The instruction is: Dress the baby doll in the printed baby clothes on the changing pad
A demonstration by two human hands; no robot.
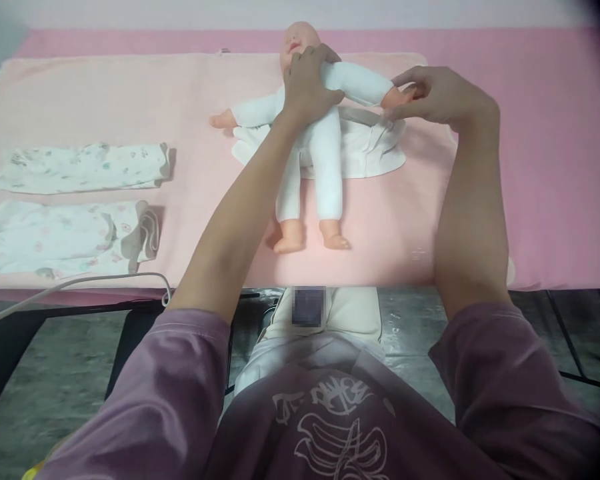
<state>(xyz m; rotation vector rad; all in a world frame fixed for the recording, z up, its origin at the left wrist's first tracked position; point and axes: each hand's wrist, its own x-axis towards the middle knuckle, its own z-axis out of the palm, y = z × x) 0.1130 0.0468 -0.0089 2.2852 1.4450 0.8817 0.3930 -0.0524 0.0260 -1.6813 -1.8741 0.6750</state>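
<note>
A baby doll (pixel 327 167) with a white cloth body lies on its back, head away from me and feet towards me. My left hand (pixel 307 87) presses over its upper chest and neck, fingers curled at the shoulder and thumb spread to the right. The doll's arm on the right is stretched out, and my right hand (pixel 423 97) grips its small hand (pixel 396 98) between thumb and fingers. Beneath the doll's back lies a white garment or cloth (pixel 375 150), partly covered by its body; its exact kind is unclear.
Two folded white printed cloths, one farther (pixel 85 168) and one nearer (pixel 60 233), lie at the left on a pale pink mat (pixel 200 200). A darker pink cover (pixel 560 167) shows beyond the mat. Near the front edge at left runs a white cable (pixel 90 281).
</note>
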